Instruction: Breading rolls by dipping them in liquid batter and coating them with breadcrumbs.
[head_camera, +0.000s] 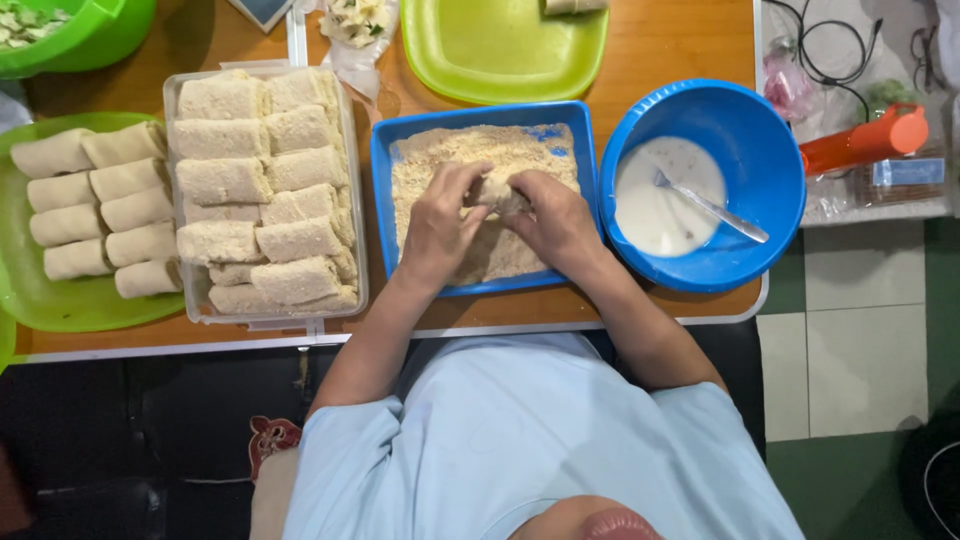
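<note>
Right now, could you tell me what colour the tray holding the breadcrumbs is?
Blue: the tray shows best in the head view.

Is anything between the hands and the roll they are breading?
Nothing visible. Both the left hand and right hand already grip the roll directly, over the crumb tray.
</note>
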